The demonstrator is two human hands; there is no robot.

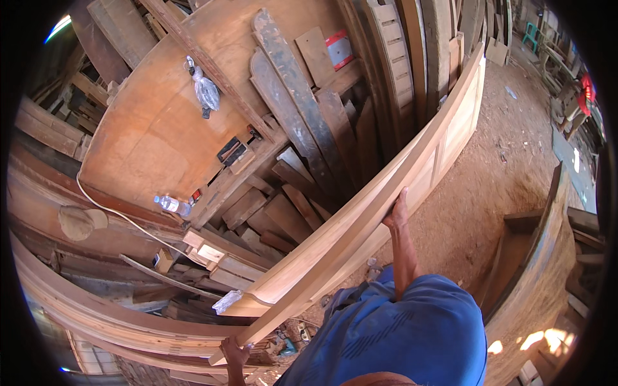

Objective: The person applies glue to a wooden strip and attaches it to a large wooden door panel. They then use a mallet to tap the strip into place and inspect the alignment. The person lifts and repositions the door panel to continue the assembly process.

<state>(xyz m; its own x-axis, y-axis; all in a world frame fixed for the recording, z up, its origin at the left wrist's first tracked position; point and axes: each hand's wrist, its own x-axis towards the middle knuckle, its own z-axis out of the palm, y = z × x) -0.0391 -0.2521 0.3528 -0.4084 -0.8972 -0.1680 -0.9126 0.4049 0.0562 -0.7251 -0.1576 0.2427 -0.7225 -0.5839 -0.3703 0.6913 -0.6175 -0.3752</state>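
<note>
A long, narrow wooden plank [315,291] runs diagonally from the lower left to the upper right. My left hand [234,354] is closed around its near end. Farther along, my right hand [397,210] grips the plank from its right side, with the thumb up; its fingers are partly hidden. Close along the plank lies a pale wooden door [441,158] with framed panels, standing on its long edge. Clear plastic [226,302] covers the door's near corner.
Boards [302,103] lean against a large plywood sheet [145,135] at the left. A plastic bottle [172,204] and a hanging plastic bag [205,92] are there. A power tool [287,345] lies by my feet. A wooden frame [537,257] stands at the right on the dirt floor [492,138].
</note>
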